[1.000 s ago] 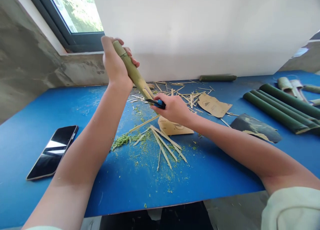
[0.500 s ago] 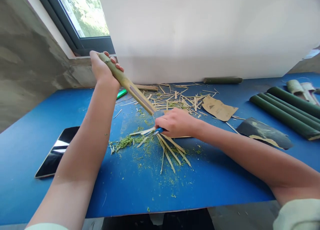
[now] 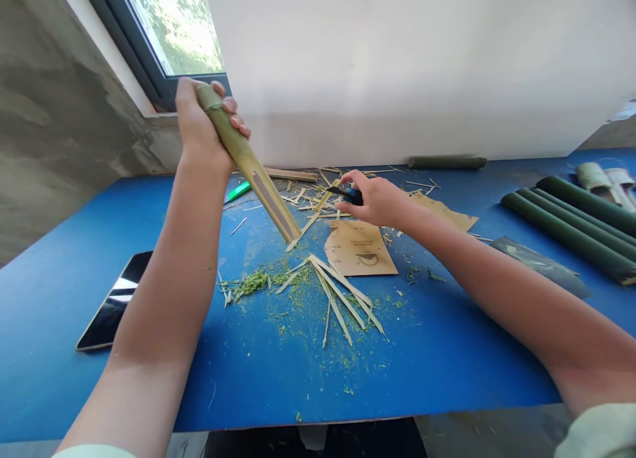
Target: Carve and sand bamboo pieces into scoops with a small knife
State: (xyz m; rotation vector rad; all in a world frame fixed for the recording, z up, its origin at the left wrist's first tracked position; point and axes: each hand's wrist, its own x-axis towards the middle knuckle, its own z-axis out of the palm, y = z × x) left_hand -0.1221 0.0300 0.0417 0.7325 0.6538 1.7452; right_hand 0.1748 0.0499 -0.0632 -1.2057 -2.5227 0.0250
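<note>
My left hand (image 3: 206,120) is closed around the upper end of a bamboo tube (image 3: 238,150), which slants down to the right toward the table. A long slot is cut in its lower part, and the lower tip is beside a thin bamboo strip (image 3: 311,229). My right hand (image 3: 375,196) grips a small blue-and-black knife (image 3: 351,195) above the scattered strips; its dark end points left, across a pale strip. Below lie fanned bamboo slivers (image 3: 342,295) and green shavings (image 3: 251,284).
A brown printed sheet of sandpaper (image 3: 362,249) lies near the middle of the blue table (image 3: 238,385). Dark green bamboo pieces (image 3: 571,219) rest at the right, one more bamboo piece (image 3: 447,162) by the wall. A phone (image 3: 112,302) lies left, near a green object (image 3: 238,191).
My right hand has moved up and away with the knife, from the tube's lower end to over the strips, uncovering the brown sheet. The tube's lower end has shifted slightly down and left.
</note>
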